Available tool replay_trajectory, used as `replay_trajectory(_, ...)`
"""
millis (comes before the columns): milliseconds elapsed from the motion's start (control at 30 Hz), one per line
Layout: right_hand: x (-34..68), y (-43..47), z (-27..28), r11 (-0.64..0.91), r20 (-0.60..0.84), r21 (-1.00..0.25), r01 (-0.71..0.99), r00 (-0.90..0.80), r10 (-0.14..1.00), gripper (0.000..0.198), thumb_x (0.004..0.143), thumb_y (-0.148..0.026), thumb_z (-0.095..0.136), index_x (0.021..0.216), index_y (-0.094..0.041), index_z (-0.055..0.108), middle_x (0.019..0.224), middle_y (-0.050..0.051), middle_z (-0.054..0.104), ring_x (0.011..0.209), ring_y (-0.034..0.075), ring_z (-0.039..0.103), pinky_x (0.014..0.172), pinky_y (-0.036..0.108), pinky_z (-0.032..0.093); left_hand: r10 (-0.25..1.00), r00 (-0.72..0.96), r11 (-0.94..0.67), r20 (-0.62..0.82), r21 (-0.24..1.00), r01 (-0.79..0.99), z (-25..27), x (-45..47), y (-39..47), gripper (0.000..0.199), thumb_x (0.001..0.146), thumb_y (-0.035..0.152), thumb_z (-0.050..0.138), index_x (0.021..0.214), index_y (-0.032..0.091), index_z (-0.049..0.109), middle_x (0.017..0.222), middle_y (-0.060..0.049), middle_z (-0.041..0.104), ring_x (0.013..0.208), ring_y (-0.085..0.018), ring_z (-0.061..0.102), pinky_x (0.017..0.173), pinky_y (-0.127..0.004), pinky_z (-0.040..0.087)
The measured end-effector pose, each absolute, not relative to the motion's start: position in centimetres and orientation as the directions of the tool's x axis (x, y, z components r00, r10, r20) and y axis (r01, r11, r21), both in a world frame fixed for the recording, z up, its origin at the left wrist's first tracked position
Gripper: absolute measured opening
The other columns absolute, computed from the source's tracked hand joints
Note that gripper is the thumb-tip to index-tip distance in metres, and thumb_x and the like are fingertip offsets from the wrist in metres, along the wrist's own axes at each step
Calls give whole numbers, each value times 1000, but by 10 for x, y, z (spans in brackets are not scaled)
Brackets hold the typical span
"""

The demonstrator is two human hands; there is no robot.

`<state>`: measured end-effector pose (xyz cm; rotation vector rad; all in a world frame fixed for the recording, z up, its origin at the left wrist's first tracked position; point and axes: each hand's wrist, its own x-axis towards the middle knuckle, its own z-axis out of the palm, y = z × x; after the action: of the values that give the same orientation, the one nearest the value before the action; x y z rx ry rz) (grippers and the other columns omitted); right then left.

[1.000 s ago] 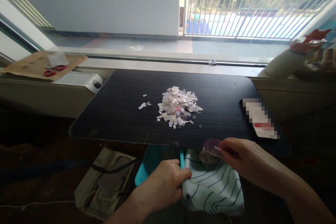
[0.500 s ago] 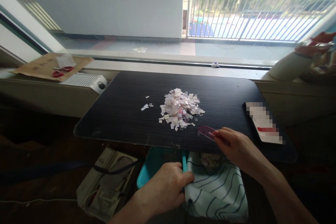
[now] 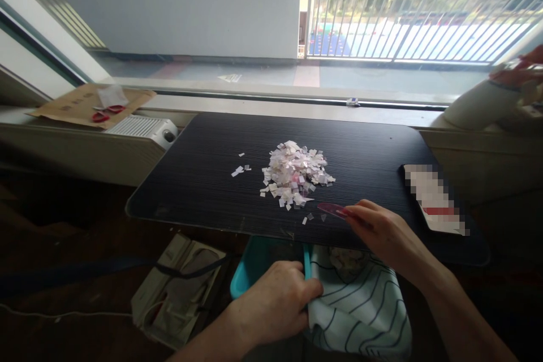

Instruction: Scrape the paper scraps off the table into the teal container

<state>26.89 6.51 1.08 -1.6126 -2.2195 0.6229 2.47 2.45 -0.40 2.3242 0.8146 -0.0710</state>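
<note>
A heap of small white and clear paper-like scraps (image 3: 297, 169) lies in the middle of the black tabletop (image 3: 190, 181). My right hand (image 3: 384, 232) pinches a thin, see-through pink plastic piece (image 3: 331, 209) with a rounded end. That piece is low over the table, just to the near right of the heap, with a few loose scraps by its tip. Below the table's front edge, my left hand (image 3: 278, 300) is closed on the rim of a teal plastic bin (image 3: 242, 274). Its fingers also reach the edge of a striped cloth bag (image 3: 358, 317); their tips are partly hidden.
A phone-like slab (image 3: 432, 198), its face blurred out, lies on the table's right side. Red-handled scissors (image 3: 108, 113) rest on a brown paper envelope (image 3: 76, 104) at the far left. Beneath the table is an opened pale case (image 3: 182, 288). A window ledge (image 3: 271, 107) runs behind.
The pink plastic piece has moved slightly left and tilted, nearer the heap. Some scraps now lie apart at the heap's front. My view has shifted slightly; my left hand keeps its grip.
</note>
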Motion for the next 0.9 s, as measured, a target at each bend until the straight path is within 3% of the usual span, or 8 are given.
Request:
replay_trajectory(100, 266, 53, 7, 218, -2, -552, 805, -262, 965, 22, 97, -28, 46, 97, -22, 67, 84, 2, 59, 69, 14, 56, 62, 26, 41, 524, 815, -595, -247, 578, 558, -2, 27, 26, 6, 82, 24, 63, 83, 18, 62, 73, -4, 63, 71, -21, 62, 60, -26, 43)
replay_trajectory(267, 256, 39, 0, 228, -34, -674, 703, -338, 941, 23, 99, -27, 43, 99, -22, 66, 87, 2, 60, 72, 14, 58, 64, 25, 44, 511, 827, -628, -233, 556, 545, 0, 30, 27, 10, 82, 28, 64, 80, 18, 61, 74, -4, 64, 70, -21, 63, 60, -26, 43)
replay_trajectory(433, 251, 48, 0, 250, 45, -633, 732, -288, 956, 23, 98, -27, 44, 100, -21, 66, 89, 4, 62, 75, 16, 59, 68, 27, 45, 491, 848, -699, -198, 492, 520, -1, 33, 28, 13, 84, 30, 63, 82, 18, 62, 68, -4, 62, 65, -22, 60, 58, -28, 43)
replay_trajectory(600, 255, 47, 1, 276, -8, -639, 718, -364, 931, 23, 98, -27, 44, 98, -23, 67, 87, 3, 62, 73, 15, 58, 64, 26, 45, 490, 853, -735, -178, 443, 514, -1, 34, 27, 14, 84, 32, 64, 81, 18, 61, 66, -3, 60, 62, -21, 58, 56, -28, 41)
replay_trajectory(767, 271, 39, -4, 190, 57, -602, 776, -195, 979, 21, 97, -30, 47, 102, -20, 65, 92, 4, 62, 76, 16, 59, 68, 27, 45, 486, 857, -733, -172, 455, 506, 0, 35, 27, 14, 84, 31, 63, 78, 19, 60, 65, -1, 60, 62, -20, 58, 56, -28, 41)
replay_trajectory(900, 268, 29, -6, 210, -10, -659, 723, -286, 958, 22, 98, -29, 45, 103, -22, 65, 93, 4, 61, 77, 16, 60, 67, 26, 46, 470, 862, -729, -190, 467, 500, 1, 37, 30, 14, 84, 30, 63, 80, 18, 60, 68, -3, 62, 66, -21, 60, 58, -27, 43)
